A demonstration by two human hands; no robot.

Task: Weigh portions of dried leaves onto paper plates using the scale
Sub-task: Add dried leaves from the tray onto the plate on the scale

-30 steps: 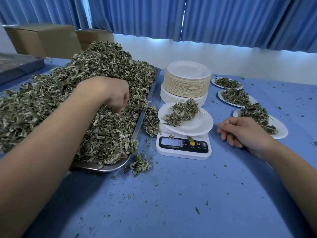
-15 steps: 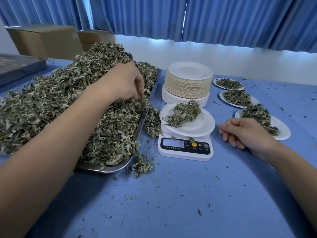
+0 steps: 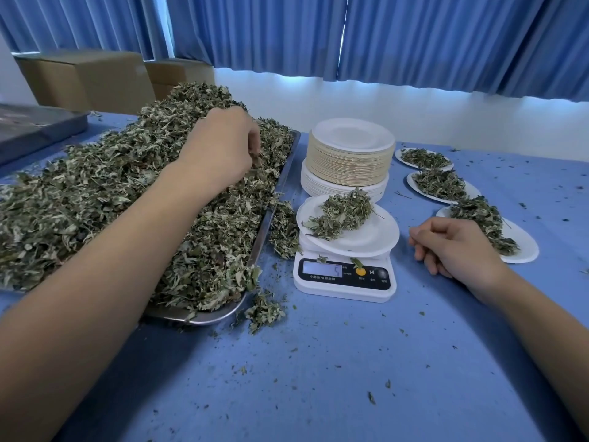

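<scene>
As left hand (image 3: 223, 145) pinches leaves (image 3: 95, 193), right (image 3: 459, 247) curled

The blue table (image 3: 318, 378) carries a metal tray (image 3: 204, 316), scale (image 3: 344, 282), plate stack (image 3: 347, 164) and three filled plates (image 3: 526, 252).

Curtains: blue pleated curtains (image 3: 414, 36) span the whole back and end above a pale strip.
Wall: white wall (image 3: 414, 106) below the curtain hem, running down to the far edge of the bench.
Light: daylight through a narrow gap (image 3: 343, 30) between two curtain panels; bright glow along the hem.
Bench: covered in blue cloth (image 3: 334, 378).
Boxes: two brown cardboard boxes at back left, larger box (image 3: 86, 81) just beside smaller box (image 3: 178, 74), both against the curtains.
Far left: dark grey flat object (image 3: 38, 129), cut by the frame edge; identity unclear.
</scene>
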